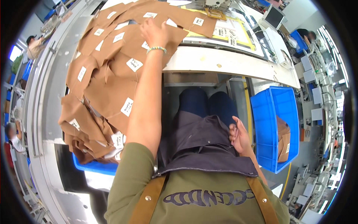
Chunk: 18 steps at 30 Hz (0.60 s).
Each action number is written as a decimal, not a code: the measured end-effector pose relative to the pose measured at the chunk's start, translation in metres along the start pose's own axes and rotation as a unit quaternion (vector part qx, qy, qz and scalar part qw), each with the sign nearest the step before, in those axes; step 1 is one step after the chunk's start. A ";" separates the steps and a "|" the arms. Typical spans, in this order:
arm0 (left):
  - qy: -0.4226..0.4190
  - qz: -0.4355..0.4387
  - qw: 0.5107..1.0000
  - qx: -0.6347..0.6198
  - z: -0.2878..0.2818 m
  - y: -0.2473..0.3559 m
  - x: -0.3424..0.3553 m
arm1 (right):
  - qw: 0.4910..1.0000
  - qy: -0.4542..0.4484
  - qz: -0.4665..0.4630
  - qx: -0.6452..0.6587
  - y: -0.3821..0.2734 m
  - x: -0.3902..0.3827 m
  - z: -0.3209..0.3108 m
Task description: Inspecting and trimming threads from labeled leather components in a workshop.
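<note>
My left hand (pixel 153 33) is over the brown fabric pieces (pixel 108 91) on the desk (pixel 190 59), its grip unclear; my right hand (pixel 240 137), half-curled beside the lap (pixel 201 130), hides whether it's holding anything. I'd draw off one piece at a time, minding the white labels (pixel 134 64)

Bright, whitish indoor light fills the scene. At the right rim, lamps (pixel 338 175) burn out into white streaks, and a hard patch of glare lies near left. The tabletop (pixel 231 62) is pale and washed out, while the space beneath it drops into shadow around the legs (pixel 193 100). The cloth (pixel 108 97) is evenly lit and fairly sharp. Machines (pixel 307 99) on the far right look small and soft. The left rail (pixel 35 112) bows with fisheye distortion, and black vignetting swallows the corners.
</note>
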<state>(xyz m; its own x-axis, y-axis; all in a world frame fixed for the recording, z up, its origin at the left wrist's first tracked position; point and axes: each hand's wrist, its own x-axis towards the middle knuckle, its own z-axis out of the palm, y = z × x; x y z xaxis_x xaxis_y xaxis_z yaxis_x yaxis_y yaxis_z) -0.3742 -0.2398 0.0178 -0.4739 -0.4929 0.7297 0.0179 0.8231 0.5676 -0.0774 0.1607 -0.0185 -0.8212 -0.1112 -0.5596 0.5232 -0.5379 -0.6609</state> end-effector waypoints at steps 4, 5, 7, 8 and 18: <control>-0.185 -0.052 0.958 0.214 0.029 -0.040 0.026 | 0.996 -0.033 -0.035 -0.070 -0.004 -0.007 -0.024; -0.216 -0.036 0.957 0.191 0.029 -0.048 0.031 | 0.995 -0.029 -0.027 -0.097 -0.008 -0.006 -0.033; -0.239 0.016 0.959 0.153 0.026 -0.050 0.033 | 0.991 -0.011 -0.015 -0.129 -0.010 -0.002 -0.040; -0.233 0.016 0.959 0.158 0.023 -0.051 0.037 | 0.991 -0.019 -0.014 -0.130 -0.012 0.005 -0.042; -0.170 -0.075 0.975 -0.119 -0.104 0.042 -0.077 | 0.905 -0.218 -0.103 -0.350 -0.065 0.062 0.038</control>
<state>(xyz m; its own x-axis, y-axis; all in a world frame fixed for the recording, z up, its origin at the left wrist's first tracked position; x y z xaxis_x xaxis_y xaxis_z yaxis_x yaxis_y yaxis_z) -0.2452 -0.1969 0.0256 -0.7509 -0.4476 0.4855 0.1101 0.6401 0.7604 -0.1706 0.1569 0.0089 -0.8495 -0.4701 -0.2394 0.2404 0.0591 -0.9689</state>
